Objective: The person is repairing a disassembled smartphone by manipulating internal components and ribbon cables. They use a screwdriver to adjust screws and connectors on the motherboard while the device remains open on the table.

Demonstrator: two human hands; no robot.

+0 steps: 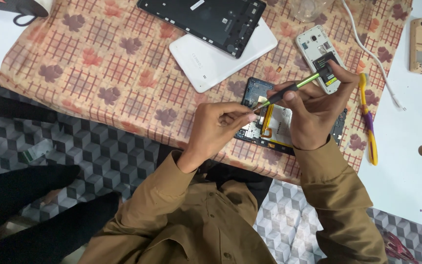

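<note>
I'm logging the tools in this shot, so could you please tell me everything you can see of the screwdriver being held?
The screwdriver is slim, with a bright green shaft-like handle, a black grip section and a thin metal tip. It lies tilted, its green end up toward the opened white phone, its tip down-left over the opened dark device. The right hand grips it around the black part; the left hand pinches at its tip. Whether the tip touches the device cannot be told.

A small white rectangular label [197, 5] sits on the black tablet frame [206, 22] at the top of the cloth, a black-and-yellow label [329, 68] covers the battery in the open white phone [318, 54] to the right, and no package or lit screen shows.
</note>
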